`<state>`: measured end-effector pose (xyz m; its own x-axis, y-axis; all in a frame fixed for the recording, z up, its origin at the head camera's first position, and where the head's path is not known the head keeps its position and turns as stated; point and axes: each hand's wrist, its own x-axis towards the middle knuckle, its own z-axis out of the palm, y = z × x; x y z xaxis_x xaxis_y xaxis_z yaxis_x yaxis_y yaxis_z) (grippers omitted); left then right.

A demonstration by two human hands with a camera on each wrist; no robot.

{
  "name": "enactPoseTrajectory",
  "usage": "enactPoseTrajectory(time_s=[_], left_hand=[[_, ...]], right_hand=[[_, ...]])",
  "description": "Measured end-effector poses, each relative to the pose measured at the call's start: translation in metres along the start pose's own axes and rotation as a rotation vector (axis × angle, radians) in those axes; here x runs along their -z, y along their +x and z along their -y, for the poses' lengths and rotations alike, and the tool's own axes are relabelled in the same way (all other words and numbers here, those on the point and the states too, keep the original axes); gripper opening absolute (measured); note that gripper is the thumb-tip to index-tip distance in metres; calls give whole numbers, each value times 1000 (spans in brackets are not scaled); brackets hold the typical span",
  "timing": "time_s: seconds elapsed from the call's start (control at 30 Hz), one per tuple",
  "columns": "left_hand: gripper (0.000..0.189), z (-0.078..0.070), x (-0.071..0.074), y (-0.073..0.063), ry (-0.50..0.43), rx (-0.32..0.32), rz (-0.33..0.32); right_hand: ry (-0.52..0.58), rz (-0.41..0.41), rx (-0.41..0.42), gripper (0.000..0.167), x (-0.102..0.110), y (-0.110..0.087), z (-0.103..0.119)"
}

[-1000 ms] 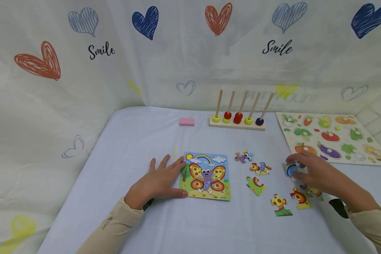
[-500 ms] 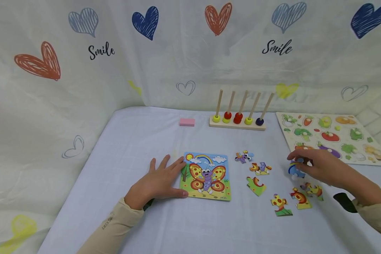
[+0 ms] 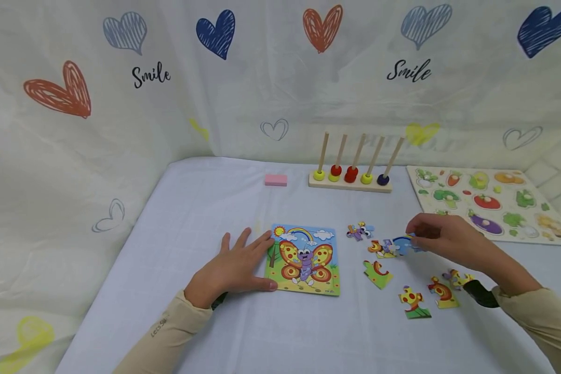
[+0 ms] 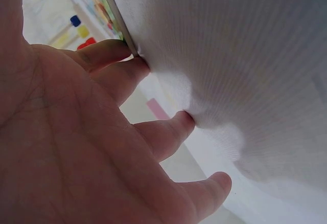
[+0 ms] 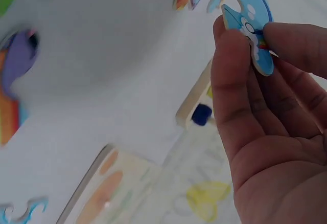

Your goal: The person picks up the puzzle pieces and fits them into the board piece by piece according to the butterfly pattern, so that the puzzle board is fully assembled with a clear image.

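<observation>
My left hand (image 3: 231, 271) lies with spread fingers at the left edge of a square butterfly picture board (image 3: 304, 259), its thumb and index finger touching the board. In the left wrist view its fingertips (image 4: 140, 66) meet the board's edge and the white cloth. My right hand (image 3: 449, 243) pinches a blue jigsaw piece (image 5: 263, 12) with a rainbow print between thumb and fingers. In the head view this piece overlaps a purple and orange jigsaw piece (image 3: 379, 248). Near it lie a purple-blue piece (image 3: 360, 231) and a green piece (image 3: 377, 274).
Further loose pieces, one yellow-green (image 3: 413, 301) and one with a red spiral (image 3: 443, 293), lie nearer the front. At the back stand a pegged bead counter (image 3: 350, 182) and a pink block (image 3: 276, 180). A vegetable peg board (image 3: 491, 202) occupies the back right.
My right hand has picked up the blue jigsaw piece and carried it left towards the other loose pieces. The left hand stays in place beside the butterfly board.
</observation>
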<state>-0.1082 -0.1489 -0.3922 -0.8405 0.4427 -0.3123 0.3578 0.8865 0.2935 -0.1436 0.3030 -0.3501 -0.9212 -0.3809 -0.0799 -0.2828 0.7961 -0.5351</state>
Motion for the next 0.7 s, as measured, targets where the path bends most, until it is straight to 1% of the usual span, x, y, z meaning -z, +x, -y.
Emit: enactPoseTrajectory(time_s=[0.17, 0.37, 0.7], left_hand=[[100, 0, 0, 0, -9, 1, -4], [100, 1, 0, 0, -6, 6, 0], [100, 1, 0, -1, 2, 3, -4]], right_hand=[[64, 2, 14, 14, -8, 14, 12], [184, 12, 26, 9, -19, 31, 31], [278, 25, 85, 5, -36, 54, 57]])
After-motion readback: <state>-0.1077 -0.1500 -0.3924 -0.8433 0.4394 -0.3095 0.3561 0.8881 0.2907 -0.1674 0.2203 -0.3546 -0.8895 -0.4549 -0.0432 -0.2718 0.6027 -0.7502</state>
